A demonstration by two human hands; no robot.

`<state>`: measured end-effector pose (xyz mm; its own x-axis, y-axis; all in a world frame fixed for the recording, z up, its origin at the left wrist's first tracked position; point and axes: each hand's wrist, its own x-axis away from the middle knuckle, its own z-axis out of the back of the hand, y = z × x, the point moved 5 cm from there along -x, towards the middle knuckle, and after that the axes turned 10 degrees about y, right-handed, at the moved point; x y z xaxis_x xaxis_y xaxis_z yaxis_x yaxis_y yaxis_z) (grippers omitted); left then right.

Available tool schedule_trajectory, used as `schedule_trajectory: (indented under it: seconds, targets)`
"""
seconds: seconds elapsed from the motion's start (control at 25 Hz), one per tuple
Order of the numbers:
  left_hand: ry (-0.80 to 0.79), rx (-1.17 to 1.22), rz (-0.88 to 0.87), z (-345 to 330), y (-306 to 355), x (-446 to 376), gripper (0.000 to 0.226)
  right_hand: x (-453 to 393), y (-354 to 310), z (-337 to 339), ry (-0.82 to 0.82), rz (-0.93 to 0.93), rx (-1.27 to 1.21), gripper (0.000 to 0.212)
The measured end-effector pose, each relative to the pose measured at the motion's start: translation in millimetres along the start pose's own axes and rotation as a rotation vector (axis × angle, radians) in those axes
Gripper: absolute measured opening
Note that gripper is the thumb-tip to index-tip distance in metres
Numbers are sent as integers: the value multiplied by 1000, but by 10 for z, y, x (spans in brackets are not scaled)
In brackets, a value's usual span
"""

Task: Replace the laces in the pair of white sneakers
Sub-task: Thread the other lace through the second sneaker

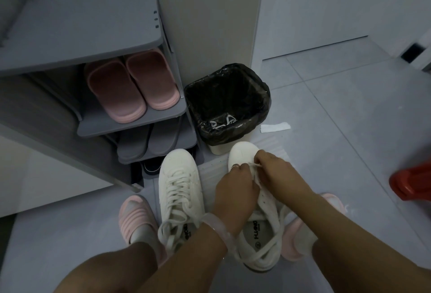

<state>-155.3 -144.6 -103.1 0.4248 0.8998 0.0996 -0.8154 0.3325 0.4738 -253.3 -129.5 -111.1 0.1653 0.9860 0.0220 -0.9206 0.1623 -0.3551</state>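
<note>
Two white sneakers stand on the floor in front of the bin [227, 103]. Both hands work over the right sneaker [256, 211]: the left hand [235, 186] and right hand [274, 168] each have a pinching grip on its lace [253, 166] near the toe. Hands hide the eyelets. The left sneaker [179, 190] stands fully laced beside it.

Both hands, left hand [235, 183] and right hand [275, 166], pinch the lace [253, 165] over the right sneaker [242, 152].
</note>
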Motion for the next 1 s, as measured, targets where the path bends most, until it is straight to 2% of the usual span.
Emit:
schedule_trajectory:
  seconds: [0.08,0.28,0.36,0.52,0.6,0.76,0.88,1.0]
  targets:
    - [-26,-15,25,-20,-21,-46,23,-27,65,42,-80,-16,-104,16]
    - [-112,-158,-14,-71,32,-138,26,-4,-31,12,-53,121,102,17]
    - [-140,-148,-14,-87,34,-165,25,3,-46,-15,-30,117,122,16]
    - [-185,178,153,-100,-76,-175,22,44,-32,-90,31,-55,61,14]
    - [-215,290,199,-115,-124,-170,24,47,9,-79,50,-131,-55,13]
    - [-252,504,288,-111,-198,-154,24,103,90,-48,-104,-328,-374,24]
    - [-320,713,444,-127,-237,-104,30,145,52,-100,-162,-339,-365,32]
    - [-338,738,436,-122,-243,-97,32,124,26,-137,-156,-383,-387,34]
